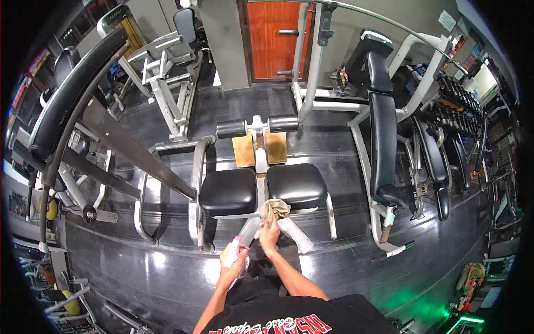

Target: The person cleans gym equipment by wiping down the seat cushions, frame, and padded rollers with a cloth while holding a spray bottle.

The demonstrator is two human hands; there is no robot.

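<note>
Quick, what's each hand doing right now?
Left hand: closed around a pink-topped bottle.
Right hand: holding a cloth against the bench frame.

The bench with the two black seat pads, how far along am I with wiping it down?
The seat pads look glossy, so they may be done, though this view can't confirm it. Your right hand has the cloth at the frame near the pads' front edges; your left hand holds the bottle. Probably left: the rest of the frame and the rollers, which neither hand touches.
</note>
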